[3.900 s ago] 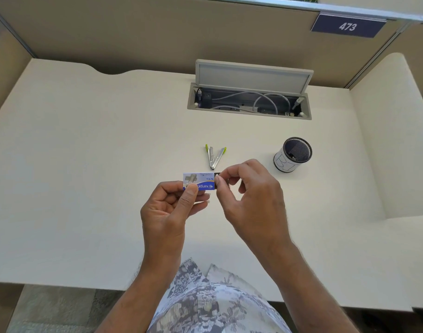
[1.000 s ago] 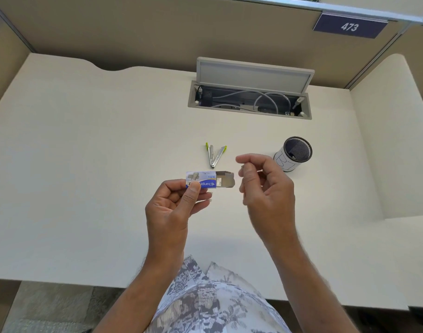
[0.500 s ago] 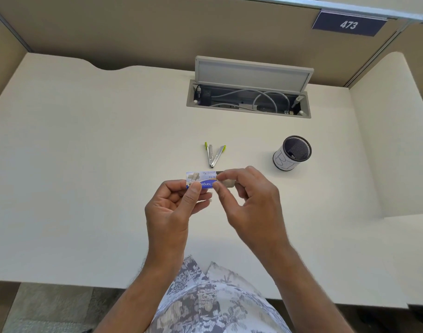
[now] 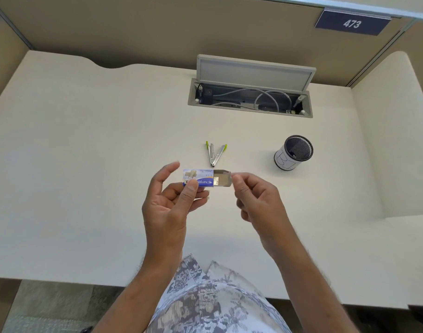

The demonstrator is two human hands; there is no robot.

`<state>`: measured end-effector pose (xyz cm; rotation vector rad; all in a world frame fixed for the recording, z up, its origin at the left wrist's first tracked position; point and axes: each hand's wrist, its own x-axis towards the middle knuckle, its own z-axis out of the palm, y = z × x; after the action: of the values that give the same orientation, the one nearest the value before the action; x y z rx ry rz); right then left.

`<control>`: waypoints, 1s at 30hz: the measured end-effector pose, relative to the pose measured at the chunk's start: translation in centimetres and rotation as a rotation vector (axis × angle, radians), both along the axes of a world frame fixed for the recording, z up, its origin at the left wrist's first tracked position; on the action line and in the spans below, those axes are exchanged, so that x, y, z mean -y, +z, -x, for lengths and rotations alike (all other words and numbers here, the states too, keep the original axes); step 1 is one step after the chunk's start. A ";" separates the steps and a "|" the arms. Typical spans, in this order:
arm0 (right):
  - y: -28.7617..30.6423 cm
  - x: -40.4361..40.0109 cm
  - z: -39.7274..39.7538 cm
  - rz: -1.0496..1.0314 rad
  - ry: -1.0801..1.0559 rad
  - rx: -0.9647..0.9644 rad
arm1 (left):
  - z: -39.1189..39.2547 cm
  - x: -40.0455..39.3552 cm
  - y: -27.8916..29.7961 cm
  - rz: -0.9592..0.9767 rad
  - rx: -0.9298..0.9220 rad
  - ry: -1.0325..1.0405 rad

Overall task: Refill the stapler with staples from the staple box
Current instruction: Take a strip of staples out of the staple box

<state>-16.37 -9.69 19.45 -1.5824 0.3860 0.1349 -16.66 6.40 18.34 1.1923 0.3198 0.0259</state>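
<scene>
I hold a small blue-and-white staple box (image 4: pixel 200 177) above the desk in my left hand (image 4: pixel 167 210), thumb on its front, index finger lifted off. The box's brown end flap (image 4: pixel 222 178) stands open to the right. My right hand (image 4: pixel 256 200) is beside it, thumb and forefinger pinched together at the tip of that flap. I cannot tell whether any staples are between those fingers. Just beyond the box, the silver stapler (image 4: pixel 214 155) with green tips lies on the desk, swung open in a V. Neither hand touches it.
A black mesh pen cup (image 4: pixel 293 152) stands to the right of the stapler. At the back of the cream desk (image 4: pixel 85 164) a cable hatch (image 4: pixel 250 97) has its lid raised. Partition walls close the back and the right side.
My right hand went back to the box half a second ago and has now drawn slightly right, so the open flap shows again. My left index finger has lifted off the box.
</scene>
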 end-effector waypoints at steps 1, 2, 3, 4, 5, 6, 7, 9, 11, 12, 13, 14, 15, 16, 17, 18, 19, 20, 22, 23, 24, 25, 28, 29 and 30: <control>0.1 -0.1 0.0 -0.076 0.012 -0.035 | 0.1 0.1 0.0 -0.015 0.005 -0.005; 0.2 -0.1 0.0 -0.132 0.022 -0.056 | 0.1 0.1 -0.1 -0.029 0.012 -0.010; 0.2 -0.1 -0.1 -0.168 0.024 -0.069 | 0.2 0.2 -0.1 -0.043 0.019 -0.011; 0.3 -0.1 -0.2 -0.184 0.021 -0.075 | 0.2 0.1 -0.1 -0.056 0.028 -0.010; 0.3 -0.1 -0.2 -0.182 0.017 -0.076 | 0.3 0.1 -0.1 -0.068 0.038 -0.009; 0.2 -0.1 -0.2 -0.163 0.010 -0.072 | 0.3 0.1 -0.1 -0.080 0.049 -0.011; 0.2 -0.2 -0.2 -0.132 0.000 -0.064 | 0.3 0.1 -0.1 -0.093 0.061 -0.017; 0.2 -0.5 -0.2 -0.065 -0.012 -0.030 | 0.5 0.3 -0.2 -0.119 0.082 -0.033; 0.2 -0.7 -0.2 -0.045 -0.017 -0.006 | 0.6 0.4 -0.2 -0.140 0.092 -0.040; 0.2 -0.7 -0.2 -0.054 -0.016 -0.007 | 0.6 0.4 -0.3 -0.143 0.096 -0.040; 0.2 -0.6 -0.2 -0.074 -0.011 -0.016 | 0.5 0.4 -0.3 -0.145 0.100 -0.040; 0.2 -0.6 -0.2 -0.108 -0.002 -0.031 | 0.5 0.4 -0.2 -0.148 0.104 -0.041; 0.2 -0.5 -0.3 -0.154 0.010 -0.047 | 0.5 0.4 -0.2 -0.153 0.107 -0.045; 0.2 -0.4 -0.3 -0.208 0.023 -0.061 | 0.5 0.4 -0.1 -0.156 0.110 -0.049; 0.2 -0.4 -0.4 -0.260 0.034 -0.071 | 0.5 0.4 -0.1 -0.158 0.111 -0.053; 0.2 -0.4 -0.4 -0.300 0.043 -0.077 | 0.5 0.4 -0.2 -0.160 0.112 -0.056; 0.2 -0.4 -0.4 -0.327 0.047 -0.080 | 0.6 0.4 -0.2 -0.161 0.113 -0.059; 0.2 -0.4 -0.4 -0.343 0.049 -0.079 | 0.6 0.4 -0.3 -0.160 0.116 -0.062; -0.1 -0.5 -0.4 -0.339 0.034 -0.062 | 0.5 0.3 -0.5 -0.155 0.122 -0.085; -0.3 -0.5 -0.4 -0.306 0.014 -0.035 | 0.4 0.2 -0.7 -0.154 0.124 -0.107; -0.7 -0.7 -0.4 -0.242 -0.011 0.004 | 0.2 0.0 -1.0 -0.160 0.127 -0.135; -1.1 -0.8 -0.5 -0.154 -0.036 0.047 | 0.0 -0.2 -1.5 -0.182 0.129 -0.165; -2.7 -1.3 -1.0 0.076 -0.046 0.121 | -1.0 -1.2 -4.1 -0.332 0.129 -0.246; -3.4 -1.4 -1.3 0.131 -0.035 0.113 | -1.5 -1.5 -5.4 -0.399 0.128 -0.266; -4.1 -1.5 -1.6 0.182 -0.029 0.086 | -2.0 -1.6 -6.9 -0.477 0.128 -0.276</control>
<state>-14.74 -8.19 15.31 -1.7545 0.3619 0.0091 -14.67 8.04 11.48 1.6915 0.0304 -0.0645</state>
